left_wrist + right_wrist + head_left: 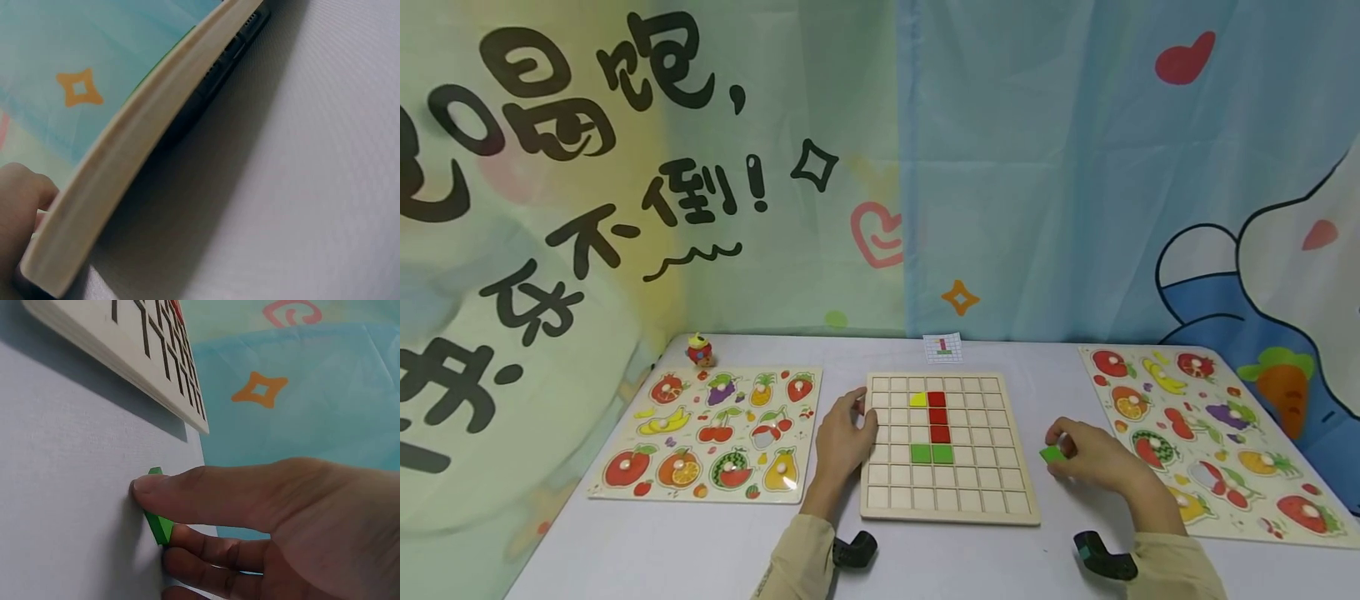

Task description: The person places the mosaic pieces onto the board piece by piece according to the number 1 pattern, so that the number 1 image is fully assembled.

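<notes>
A wooden grid board (985, 475) stands in the middle of the table in the head view. One yellow tile (918, 399), several red tiles (939, 434) and two green tiles (921, 453) sit in its squares. My left hand (842, 437) holds the board's left edge; the left wrist view shows fingers at the corner of the board's edge (131, 150). Right of the board, my right hand (1093, 457) pinches a green tile (161, 528) between thumb and fingers, low over the white tabletop and apart from the board.
Behind the board lies a small pattern card (942, 348). Fruit puzzle boards flank it, one left (688, 458) and one right (1157, 483). A small toy figure (700, 351) stands at the back left. A dark object (194, 106) shows beneath the grid board. A printed curtain (1000, 167) hangs behind.
</notes>
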`<state>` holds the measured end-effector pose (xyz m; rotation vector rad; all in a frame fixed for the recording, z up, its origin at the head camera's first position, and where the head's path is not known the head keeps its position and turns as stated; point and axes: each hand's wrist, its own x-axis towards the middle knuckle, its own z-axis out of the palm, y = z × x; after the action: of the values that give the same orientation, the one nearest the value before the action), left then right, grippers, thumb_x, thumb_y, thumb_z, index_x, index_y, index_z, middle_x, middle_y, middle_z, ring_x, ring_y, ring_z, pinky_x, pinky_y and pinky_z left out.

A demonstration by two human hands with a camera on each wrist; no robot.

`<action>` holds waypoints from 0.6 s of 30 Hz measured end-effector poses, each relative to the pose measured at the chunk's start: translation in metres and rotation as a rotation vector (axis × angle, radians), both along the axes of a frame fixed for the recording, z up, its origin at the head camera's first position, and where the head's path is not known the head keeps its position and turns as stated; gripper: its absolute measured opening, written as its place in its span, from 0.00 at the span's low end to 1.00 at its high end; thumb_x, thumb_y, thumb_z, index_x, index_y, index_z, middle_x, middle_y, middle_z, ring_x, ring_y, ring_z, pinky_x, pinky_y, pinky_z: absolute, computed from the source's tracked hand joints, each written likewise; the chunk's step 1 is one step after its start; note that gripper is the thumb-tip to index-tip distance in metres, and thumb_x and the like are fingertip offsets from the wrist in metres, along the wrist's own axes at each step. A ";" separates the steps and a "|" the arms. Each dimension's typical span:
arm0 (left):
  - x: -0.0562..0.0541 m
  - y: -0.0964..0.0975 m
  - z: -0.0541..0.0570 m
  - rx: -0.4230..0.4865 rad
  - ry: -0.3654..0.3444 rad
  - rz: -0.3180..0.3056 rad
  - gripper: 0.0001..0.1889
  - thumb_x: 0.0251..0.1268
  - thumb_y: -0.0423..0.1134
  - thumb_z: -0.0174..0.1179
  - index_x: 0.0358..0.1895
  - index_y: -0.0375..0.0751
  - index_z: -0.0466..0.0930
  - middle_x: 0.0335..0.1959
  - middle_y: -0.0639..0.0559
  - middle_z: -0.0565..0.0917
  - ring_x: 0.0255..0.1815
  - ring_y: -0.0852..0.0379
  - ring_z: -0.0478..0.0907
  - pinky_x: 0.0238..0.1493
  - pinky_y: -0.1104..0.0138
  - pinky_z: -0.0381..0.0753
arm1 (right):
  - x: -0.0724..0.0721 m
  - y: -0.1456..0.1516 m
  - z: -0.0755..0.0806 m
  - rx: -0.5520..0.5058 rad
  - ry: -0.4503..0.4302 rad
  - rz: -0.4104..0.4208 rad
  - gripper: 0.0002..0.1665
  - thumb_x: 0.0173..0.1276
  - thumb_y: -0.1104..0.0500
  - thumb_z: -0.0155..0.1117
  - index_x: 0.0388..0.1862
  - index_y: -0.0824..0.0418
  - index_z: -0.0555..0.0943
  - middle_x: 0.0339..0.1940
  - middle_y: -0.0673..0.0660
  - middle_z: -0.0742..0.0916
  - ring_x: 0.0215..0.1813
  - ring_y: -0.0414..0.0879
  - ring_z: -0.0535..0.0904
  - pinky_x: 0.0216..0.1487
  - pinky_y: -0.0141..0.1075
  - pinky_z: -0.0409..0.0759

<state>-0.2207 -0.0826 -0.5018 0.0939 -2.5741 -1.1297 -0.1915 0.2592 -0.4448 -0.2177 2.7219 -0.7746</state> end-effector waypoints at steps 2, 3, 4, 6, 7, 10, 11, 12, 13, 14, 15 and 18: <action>0.000 0.000 0.000 0.002 0.002 0.000 0.20 0.58 0.42 0.57 0.55 0.44 0.79 0.34 0.52 0.82 0.25 0.60 0.70 0.27 0.66 0.67 | -0.001 0.000 0.000 0.002 0.010 -0.003 0.21 0.54 0.60 0.70 0.45 0.64 0.74 0.33 0.56 0.77 0.34 0.47 0.71 0.33 0.37 0.71; 0.001 0.000 0.000 0.004 0.005 -0.001 0.20 0.58 0.42 0.57 0.55 0.44 0.79 0.34 0.52 0.82 0.25 0.59 0.70 0.27 0.66 0.67 | -0.001 0.000 -0.001 0.002 0.015 -0.007 0.20 0.54 0.60 0.70 0.44 0.64 0.75 0.33 0.56 0.77 0.34 0.47 0.71 0.32 0.37 0.71; 0.001 0.000 0.001 0.004 0.007 -0.001 0.20 0.58 0.42 0.57 0.55 0.44 0.79 0.34 0.52 0.82 0.25 0.60 0.70 0.27 0.67 0.67 | -0.002 0.000 -0.001 0.001 0.022 -0.013 0.20 0.55 0.59 0.69 0.44 0.63 0.75 0.33 0.56 0.77 0.33 0.47 0.71 0.32 0.37 0.70; 0.001 0.000 0.001 0.005 0.008 -0.003 0.20 0.58 0.42 0.57 0.55 0.44 0.79 0.34 0.53 0.82 0.26 0.60 0.70 0.28 0.67 0.68 | -0.002 -0.001 -0.002 -0.003 0.046 -0.016 0.19 0.55 0.59 0.69 0.43 0.63 0.75 0.32 0.55 0.77 0.33 0.46 0.71 0.31 0.37 0.70; 0.002 0.000 0.001 0.009 0.006 -0.003 0.20 0.58 0.41 0.57 0.55 0.44 0.79 0.35 0.53 0.82 0.26 0.59 0.71 0.28 0.66 0.68 | -0.002 -0.001 -0.002 -0.006 0.058 -0.018 0.18 0.55 0.58 0.69 0.42 0.64 0.75 0.31 0.55 0.76 0.33 0.46 0.71 0.31 0.37 0.69; 0.002 0.000 0.002 0.014 -0.004 -0.003 0.20 0.58 0.41 0.57 0.55 0.44 0.79 0.35 0.53 0.82 0.27 0.60 0.71 0.30 0.66 0.69 | -0.002 -0.002 -0.002 -0.012 0.092 -0.020 0.17 0.56 0.58 0.69 0.41 0.64 0.75 0.30 0.54 0.75 0.33 0.45 0.70 0.30 0.36 0.68; 0.003 0.000 0.003 0.018 -0.004 -0.005 0.20 0.58 0.41 0.57 0.55 0.43 0.79 0.35 0.53 0.82 0.26 0.60 0.70 0.30 0.66 0.69 | -0.002 -0.003 -0.002 -0.014 0.102 -0.017 0.17 0.56 0.58 0.69 0.41 0.64 0.75 0.30 0.54 0.75 0.33 0.45 0.70 0.30 0.36 0.69; 0.003 0.000 0.003 0.020 -0.007 -0.005 0.20 0.58 0.41 0.57 0.55 0.43 0.79 0.35 0.53 0.82 0.26 0.60 0.70 0.30 0.66 0.69 | -0.002 -0.003 -0.002 -0.013 0.107 -0.019 0.17 0.56 0.57 0.69 0.40 0.64 0.75 0.30 0.54 0.76 0.34 0.45 0.70 0.31 0.36 0.69; 0.003 0.000 0.003 0.023 -0.008 -0.007 0.20 0.58 0.41 0.57 0.55 0.43 0.79 0.35 0.52 0.82 0.25 0.60 0.69 0.29 0.66 0.68 | -0.002 -0.004 -0.002 -0.016 0.111 -0.017 0.17 0.56 0.57 0.69 0.40 0.64 0.75 0.31 0.54 0.76 0.34 0.46 0.70 0.32 0.36 0.69; 0.003 0.000 0.004 0.025 -0.007 -0.009 0.20 0.58 0.41 0.57 0.55 0.43 0.79 0.35 0.52 0.82 0.25 0.61 0.69 0.28 0.66 0.68 | -0.002 -0.004 -0.002 -0.016 0.113 -0.021 0.17 0.56 0.57 0.69 0.40 0.64 0.75 0.31 0.54 0.76 0.35 0.46 0.71 0.32 0.36 0.70; 0.004 0.000 0.004 0.026 -0.004 -0.010 0.20 0.58 0.41 0.57 0.55 0.43 0.79 0.35 0.52 0.82 0.24 0.61 0.68 0.27 0.67 0.67 | -0.002 -0.005 -0.002 -0.019 0.113 -0.025 0.17 0.56 0.57 0.69 0.40 0.64 0.75 0.32 0.54 0.77 0.36 0.46 0.71 0.33 0.36 0.70; 0.004 0.000 0.005 0.027 0.000 -0.015 0.20 0.58 0.41 0.57 0.55 0.42 0.79 0.35 0.51 0.82 0.24 0.61 0.68 0.26 0.67 0.66 | -0.003 -0.006 -0.003 -0.032 0.107 -0.044 0.18 0.57 0.56 0.68 0.41 0.63 0.76 0.34 0.54 0.78 0.37 0.47 0.73 0.34 0.36 0.72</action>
<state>-0.2168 -0.0824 -0.4972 0.0810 -2.5638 -1.1703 -0.1941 0.2528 -0.4478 -0.2131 2.8245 -0.8415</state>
